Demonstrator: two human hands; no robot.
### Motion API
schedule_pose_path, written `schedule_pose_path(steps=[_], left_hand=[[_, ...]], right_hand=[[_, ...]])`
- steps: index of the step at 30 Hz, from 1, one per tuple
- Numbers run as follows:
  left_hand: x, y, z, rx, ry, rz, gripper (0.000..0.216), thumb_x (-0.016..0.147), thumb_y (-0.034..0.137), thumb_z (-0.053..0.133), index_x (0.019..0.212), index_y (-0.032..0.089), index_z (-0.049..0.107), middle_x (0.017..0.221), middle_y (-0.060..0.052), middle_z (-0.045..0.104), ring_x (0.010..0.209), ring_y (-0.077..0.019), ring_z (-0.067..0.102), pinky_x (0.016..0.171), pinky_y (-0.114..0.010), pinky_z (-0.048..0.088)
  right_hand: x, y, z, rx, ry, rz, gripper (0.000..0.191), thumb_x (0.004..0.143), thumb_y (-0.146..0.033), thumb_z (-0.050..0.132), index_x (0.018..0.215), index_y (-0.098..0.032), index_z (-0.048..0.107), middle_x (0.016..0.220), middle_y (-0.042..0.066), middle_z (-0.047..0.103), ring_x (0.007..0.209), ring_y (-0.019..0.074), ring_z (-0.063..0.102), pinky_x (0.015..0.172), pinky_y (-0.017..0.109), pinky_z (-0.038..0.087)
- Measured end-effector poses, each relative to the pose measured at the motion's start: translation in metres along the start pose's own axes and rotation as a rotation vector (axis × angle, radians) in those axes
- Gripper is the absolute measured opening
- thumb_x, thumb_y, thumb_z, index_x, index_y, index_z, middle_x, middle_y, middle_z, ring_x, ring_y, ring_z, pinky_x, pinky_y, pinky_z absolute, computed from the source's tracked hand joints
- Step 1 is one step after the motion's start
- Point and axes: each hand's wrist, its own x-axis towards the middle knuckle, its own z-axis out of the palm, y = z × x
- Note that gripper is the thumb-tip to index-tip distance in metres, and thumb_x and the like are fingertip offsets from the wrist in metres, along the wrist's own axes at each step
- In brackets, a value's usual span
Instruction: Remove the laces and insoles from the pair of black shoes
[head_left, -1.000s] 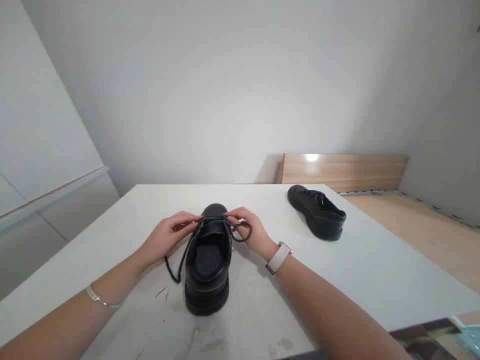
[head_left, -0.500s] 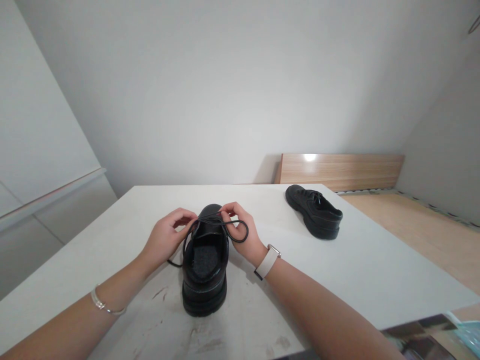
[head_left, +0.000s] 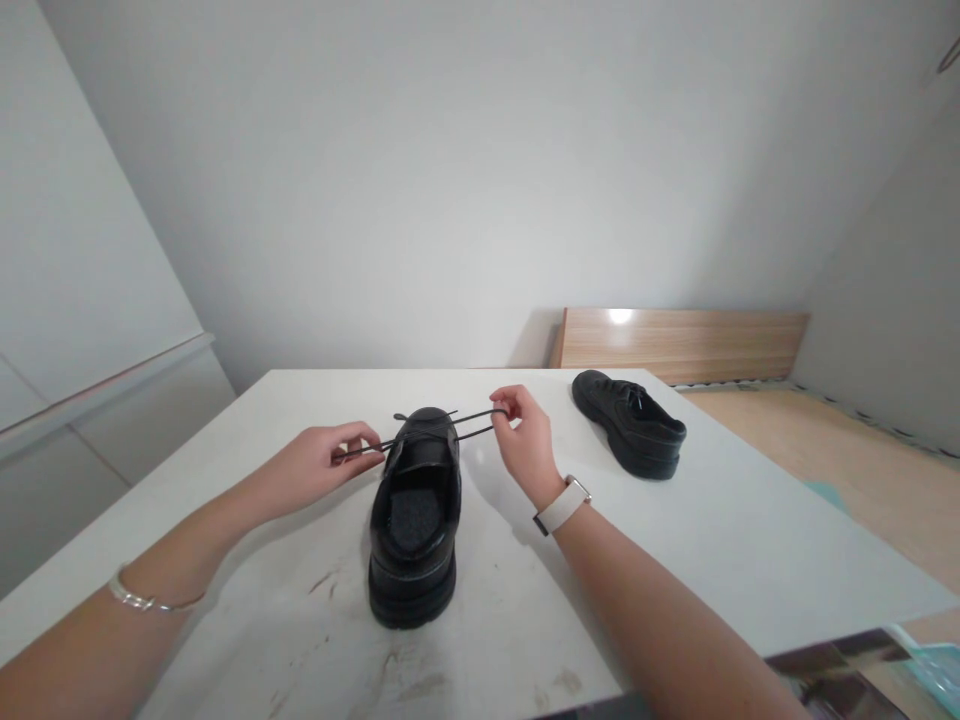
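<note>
A black lace-up shoe (head_left: 415, 520) stands on the white table (head_left: 720, 520), heel toward me. Its black lace (head_left: 472, 420) is drawn taut to both sides above the tongue. My left hand (head_left: 319, 462) pinches a loop of the lace left of the shoe. My right hand (head_left: 521, 440), with a pale watch strap on the wrist, pinches the other loop to the right of the shoe. Both hands are closed on the lace.
A second black shoe (head_left: 630, 425) lies on the table at the back right. Behind it a wooden board (head_left: 682, 345) leans by the grey wall. A wooden floor runs along the right. Scuff marks (head_left: 405, 680) stain the table near me.
Both hands have moved apart, left to the left and right to the right, pulling the lace loops tight over the shoe. The lace end that hung left of the shoe is gone.
</note>
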Motion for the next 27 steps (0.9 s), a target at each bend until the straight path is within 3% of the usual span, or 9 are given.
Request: schedule_pose_path(steps=[5, 8, 10, 12, 14, 16, 18, 21, 27], left_hand=[[-0.003, -0.010, -0.013, 0.006, -0.171, -0.065, 0.044, 0.087, 0.059, 0.060, 0.070, 0.020, 0.071, 0.065, -0.002, 0.061, 0.063, -0.0165, 0.053, 0.057, -0.022, 0.036], [-0.006, -0.009, -0.022, -0.153, 0.008, -0.063, 0.040, 0.088, 0.054, 0.063, 0.071, 0.018, 0.069, 0.063, 0.000, 0.055, 0.062, -0.0136, 0.046, 0.056, -0.021, 0.034], [-0.006, -0.007, -0.027, -0.374, 0.216, -0.050, 0.034, 0.090, 0.044, 0.065, 0.071, 0.016, 0.066, 0.071, -0.001, 0.059, 0.070, -0.0137, 0.049, 0.061, -0.019, 0.040], [-0.006, -0.004, -0.031, -0.701, 0.336, -0.020, 0.037, 0.091, 0.035, 0.063, 0.062, 0.014, 0.058, 0.086, -0.004, 0.066, 0.090, -0.0183, 0.058, 0.078, -0.024, 0.050], [-0.006, 0.001, -0.034, -1.009, 0.331, -0.011, 0.042, 0.091, 0.029, 0.063, 0.055, 0.013, 0.047, 0.086, -0.006, 0.068, 0.095, -0.0217, 0.062, 0.087, -0.035, 0.056], [-0.007, 0.006, -0.038, -1.211, 0.258, 0.006, 0.040, 0.088, 0.024, 0.065, 0.056, 0.013, 0.044, 0.067, -0.002, 0.059, 0.067, -0.0134, 0.060, 0.067, -0.029, 0.058], [-0.011, 0.011, -0.046, -1.322, 0.217, 0.061, 0.031, 0.085, 0.017, 0.066, 0.060, 0.014, 0.047, 0.055, 0.004, 0.044, 0.044, -0.0050, 0.039, 0.043, -0.015, 0.041], [-0.019, 0.015, -0.063, -1.429, 0.300, 0.159, 0.032, 0.087, 0.016, 0.062, 0.060, 0.014, 0.046, 0.053, 0.005, 0.036, 0.040, -0.0045, 0.024, 0.034, -0.017, 0.017], [-0.028, 0.038, -0.074, -1.303, 0.445, 0.258, 0.028, 0.087, 0.026, 0.069, 0.066, 0.015, 0.054, 0.054, 0.004, 0.047, 0.046, -0.0058, 0.039, 0.040, -0.016, 0.033]], right_hand=[[0.014, 0.007, -0.010, 0.278, 0.049, 0.201, 0.039, 0.082, -0.057, 0.056, 0.092, -0.020, 0.055, 0.072, 0.001, 0.052, 0.062, 0.0166, 0.052, 0.061, 0.033, 0.045], [0.016, 0.001, -0.016, 0.361, -0.004, 0.311, 0.046, 0.081, -0.064, 0.057, 0.094, -0.020, 0.054, 0.061, -0.004, 0.043, 0.046, 0.0105, 0.033, 0.046, 0.025, 0.028], [0.017, -0.005, -0.022, 0.250, -0.061, 0.305, 0.044, 0.083, -0.063, 0.058, 0.091, -0.019, 0.057, 0.060, -0.004, 0.044, 0.044, 0.0087, 0.025, 0.045, 0.025, 0.019], [0.018, -0.010, -0.029, -0.031, -0.181, 0.190, 0.041, 0.085, -0.058, 0.057, 0.082, -0.018, 0.062, 0.063, -0.001, 0.053, 0.047, 0.0096, 0.032, 0.048, 0.026, 0.022], [0.018, -0.014, -0.033, -0.303, -0.381, 0.092, 0.041, 0.088, -0.053, 0.056, 0.072, -0.016, 0.065, 0.064, 0.003, 0.059, 0.055, 0.0122, 0.043, 0.053, 0.026, 0.027], [0.017, -0.018, -0.035, -0.392, -0.558, 0.116, 0.042, 0.090, -0.050, 0.054, 0.072, -0.015, 0.069, 0.059, 0.004, 0.060, 0.057, 0.0134, 0.046, 0.055, 0.026, 0.029], [0.016, -0.025, -0.034, -0.273, -0.603, 0.195, 0.041, 0.091, -0.049, 0.052, 0.083, -0.014, 0.071, 0.053, 0.001, 0.055, 0.053, 0.0123, 0.042, 0.053, 0.025, 0.027], [0.015, -0.037, -0.031, 0.148, -0.496, 0.258, 0.035, 0.087, -0.046, 0.058, 0.094, -0.013, 0.068, 0.053, -0.005, 0.042, 0.048, 0.0088, 0.026, 0.047, 0.024, 0.016], [0.004, -0.074, -0.011, 0.632, -0.402, 0.229, 0.022, 0.080, -0.032, 0.068, 0.095, -0.016, 0.066, 0.070, -0.004, 0.034, 0.055, 0.0080, 0.021, 0.050, 0.025, 0.013]])
